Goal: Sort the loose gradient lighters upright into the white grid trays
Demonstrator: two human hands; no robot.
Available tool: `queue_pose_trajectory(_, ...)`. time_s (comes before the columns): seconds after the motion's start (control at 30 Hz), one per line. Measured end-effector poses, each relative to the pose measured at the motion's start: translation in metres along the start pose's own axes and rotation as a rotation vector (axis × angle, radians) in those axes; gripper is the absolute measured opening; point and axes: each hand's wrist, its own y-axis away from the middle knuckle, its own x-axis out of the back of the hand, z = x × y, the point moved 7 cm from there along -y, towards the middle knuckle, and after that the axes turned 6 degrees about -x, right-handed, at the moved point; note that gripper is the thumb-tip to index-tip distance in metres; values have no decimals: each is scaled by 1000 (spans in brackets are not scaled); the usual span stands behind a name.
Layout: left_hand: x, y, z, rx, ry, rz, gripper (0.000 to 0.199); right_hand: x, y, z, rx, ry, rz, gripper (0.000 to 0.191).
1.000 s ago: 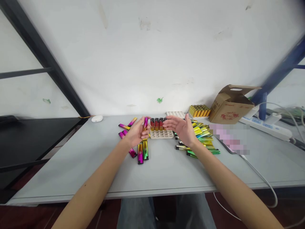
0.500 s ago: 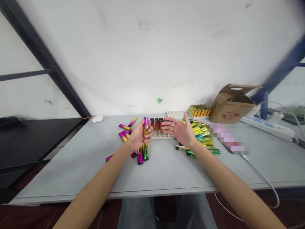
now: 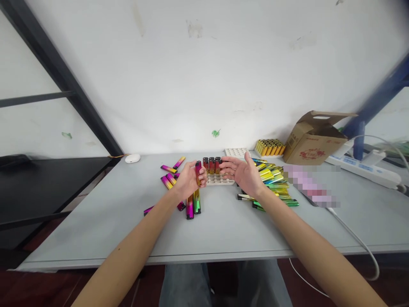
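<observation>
My left hand (image 3: pixel 189 181) is closed round a shiny purple-and-gold lighter (image 3: pixel 198 172), held nearly upright with its dark end at the top. Just beyond it, several red lighters (image 3: pixel 211 165) stand in a white tray with holes (image 3: pixel 220 180). My right hand (image 3: pixel 244 174) is open, palm turned inward and fingers stretched towards those standing lighters; its fingertips partly hide the tray's right side. Loose purple-and-yellow lighters (image 3: pixel 168 181) lie around my left hand, and a purple one (image 3: pixel 190 208) rests below it beside a green one (image 3: pixel 197 202).
Right of my right hand lies a pile of yellow and green lighters (image 3: pixel 275 183). Against the wall stand a second white tray (image 3: pixel 236 152), a block of upright gold lighters (image 3: pixel 270 147) and an opened cardboard box (image 3: pixel 315 147). A power strip (image 3: pixel 367 170), a blurred-out phone and a white case (image 3: pixel 132 158) also sit there.
In my left hand the lighter has turned, and its dark end now shows at the top. My right hand stays open in nearly the same place. The whole view has shifted slightly.
</observation>
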Motion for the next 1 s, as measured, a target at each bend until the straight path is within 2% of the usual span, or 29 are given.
queue_pose_trajectory(0.3,5,-6,-1,-75,6,34,21,7,1,-4,38,18,103,55)
queue_pose_trajectory(0.5,8,-8,-2,-121,-39,81,14,6,2,-6,37,56,127,58)
queue_pose_trajectory(1.0,-4,-3,-3,-100,-43,11,23,4,2,-4,34,35,98,55)
